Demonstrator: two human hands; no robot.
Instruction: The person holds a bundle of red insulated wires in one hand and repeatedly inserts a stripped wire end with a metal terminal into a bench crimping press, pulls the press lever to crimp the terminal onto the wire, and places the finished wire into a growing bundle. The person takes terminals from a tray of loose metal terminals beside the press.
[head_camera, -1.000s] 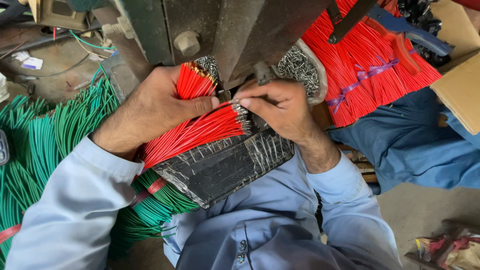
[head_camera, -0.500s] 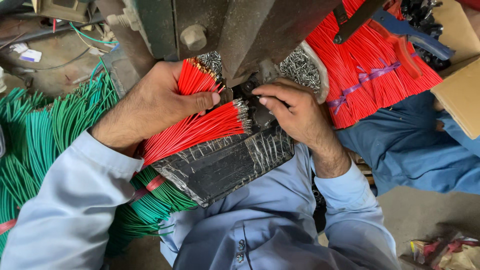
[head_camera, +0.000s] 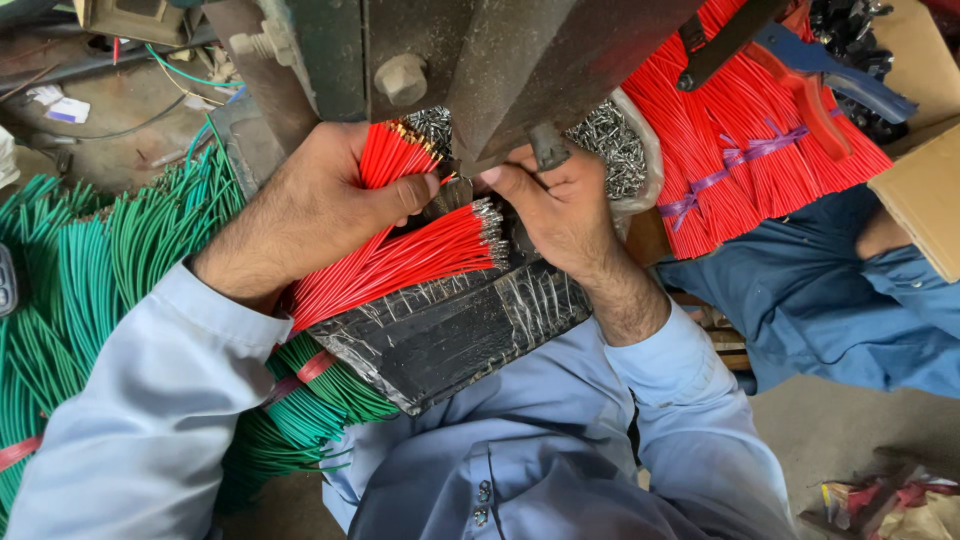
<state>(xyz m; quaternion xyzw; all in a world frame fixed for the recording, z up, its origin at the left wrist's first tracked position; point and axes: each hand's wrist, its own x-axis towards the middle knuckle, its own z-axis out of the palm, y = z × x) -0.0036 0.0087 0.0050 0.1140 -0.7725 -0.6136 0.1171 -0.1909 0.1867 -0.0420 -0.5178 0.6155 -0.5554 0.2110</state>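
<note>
Under the dark metal press (head_camera: 520, 60), the left hand (head_camera: 310, 205) clutches thin red cut wires (head_camera: 390, 160); the right hand (head_camera: 560, 205) pinches one wire's end.

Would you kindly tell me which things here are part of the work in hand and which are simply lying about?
In use:
left hand gripping a bunch of red wires
right hand at the press
red wires with metal tips on the black tray
heap of metal terminals

Lying about:
green wire bundles
tied red bundle
blue-handled pliers
cardboard box
</note>
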